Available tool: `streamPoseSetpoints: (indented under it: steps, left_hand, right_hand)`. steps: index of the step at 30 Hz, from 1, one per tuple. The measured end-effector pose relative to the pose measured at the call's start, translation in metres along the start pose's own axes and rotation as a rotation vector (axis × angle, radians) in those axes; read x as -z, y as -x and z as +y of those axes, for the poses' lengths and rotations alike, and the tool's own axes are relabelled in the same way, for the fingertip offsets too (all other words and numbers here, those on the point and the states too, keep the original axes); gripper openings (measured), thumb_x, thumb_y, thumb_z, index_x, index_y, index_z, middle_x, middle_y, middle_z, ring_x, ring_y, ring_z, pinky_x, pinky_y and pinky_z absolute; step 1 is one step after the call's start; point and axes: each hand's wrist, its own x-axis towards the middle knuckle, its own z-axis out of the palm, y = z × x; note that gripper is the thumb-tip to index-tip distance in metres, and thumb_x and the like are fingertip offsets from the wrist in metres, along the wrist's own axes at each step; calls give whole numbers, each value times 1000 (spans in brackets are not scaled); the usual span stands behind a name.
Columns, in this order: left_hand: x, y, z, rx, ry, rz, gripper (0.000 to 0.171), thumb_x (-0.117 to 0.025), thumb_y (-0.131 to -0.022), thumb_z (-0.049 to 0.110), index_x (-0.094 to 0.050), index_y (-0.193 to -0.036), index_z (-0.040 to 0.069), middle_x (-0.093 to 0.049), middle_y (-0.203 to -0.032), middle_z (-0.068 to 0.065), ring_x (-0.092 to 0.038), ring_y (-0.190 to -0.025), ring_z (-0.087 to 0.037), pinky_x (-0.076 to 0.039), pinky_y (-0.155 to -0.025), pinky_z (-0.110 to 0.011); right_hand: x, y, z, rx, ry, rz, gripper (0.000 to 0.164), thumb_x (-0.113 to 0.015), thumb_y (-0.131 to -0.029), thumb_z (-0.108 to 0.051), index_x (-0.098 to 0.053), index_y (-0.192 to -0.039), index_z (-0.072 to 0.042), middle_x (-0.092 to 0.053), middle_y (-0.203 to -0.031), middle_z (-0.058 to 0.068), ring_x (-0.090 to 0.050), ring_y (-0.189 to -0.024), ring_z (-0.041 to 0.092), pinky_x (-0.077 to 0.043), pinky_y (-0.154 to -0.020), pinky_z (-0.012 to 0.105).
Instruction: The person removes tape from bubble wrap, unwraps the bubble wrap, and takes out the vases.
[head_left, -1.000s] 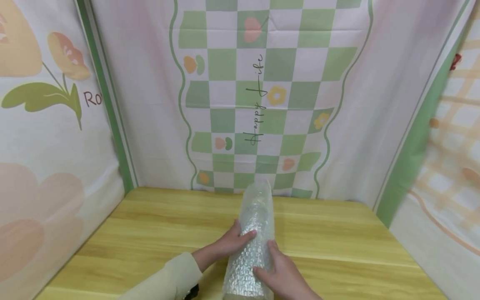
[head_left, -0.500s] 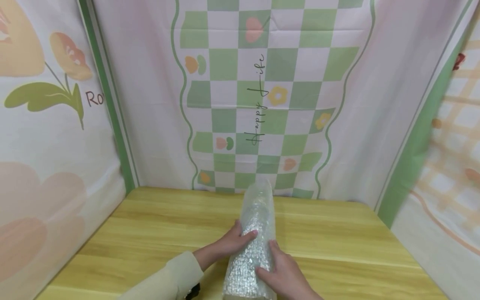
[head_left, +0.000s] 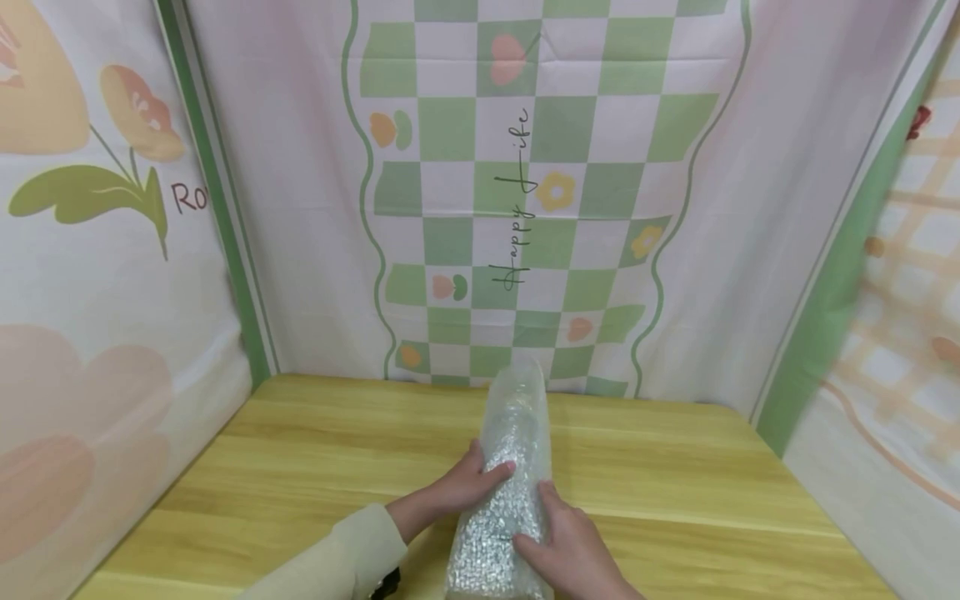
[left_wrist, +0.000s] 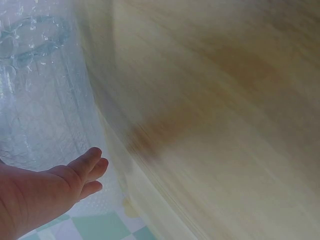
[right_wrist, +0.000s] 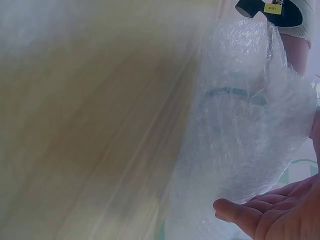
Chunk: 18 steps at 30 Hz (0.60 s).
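Bubble-wrap bundle (head_left: 491,517) is barely shifting over last second, suggesting steady holding. Left hand (head_left: 462,485) and right hand (head_left: 572,550) are gripping its sides, keeping it over front middle of yellow wood-grain table (head_left: 675,467). Green-checked backdrop (head_left: 517,167) is hanging behind; floral panel (head_left: 112,275) is rising at left.

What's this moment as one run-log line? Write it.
left grip: holds bubble-wrapped bundle, left side | right grip: holds right side, nearer wearer | surface: wood-grain table
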Motion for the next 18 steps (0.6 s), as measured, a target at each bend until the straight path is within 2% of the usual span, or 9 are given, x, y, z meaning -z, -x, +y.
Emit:
streamPoseSetpoints:
  steps: [2, 9, 13, 18]
  left_hand:
    - [0, 0, 0, 8, -13, 5, 96, -55, -96, 49, -2, -151, -10, -21, -150, -36, -38, -129, -47, -39, -103, -56]
    - [1, 0, 1, 16, 4, -6, 95, -56, -96, 47, -2, -151, -9, -25, -148, -35, -44, -123, -45, -46, -97, -54]
    - [1, -1, 1, 21, -12, -2, 95, -56, -96, 47, -2, -151, -9, -24, -148, -35, -44, -124, -45, -46, -96, -55]
    - [1, 0, 3, 19, -8, -2, 94, -56, -96, 47, -3, -151, -8, -25, -148, -34, -44, -124, -45, -47, -95, -55]
  right_hand:
    - [0, 0, 0, 7, 11, 4, 86, -77, -79, -31, -38, -138, 17, -41, -140, 34, -45, -125, 47, -38, -103, 53]
    - [0, -2, 2, 48, 55, 24, 83, -75, -80, -31, -40, -136, 19, -46, -134, 36, -51, -120, 45, -42, -101, 51]
    - [0, -2, 4, 95, 79, 37, 81, -74, -81, -32, -41, -134, 20, -49, -131, 37, -54, -116, 45, -45, -98, 50]
    - [1, -2, 5, 109, 92, 37, 80, -73, -84, -35, -41, -134, 20, -48, -132, 36, -54, -117, 44, -44, -99, 50]
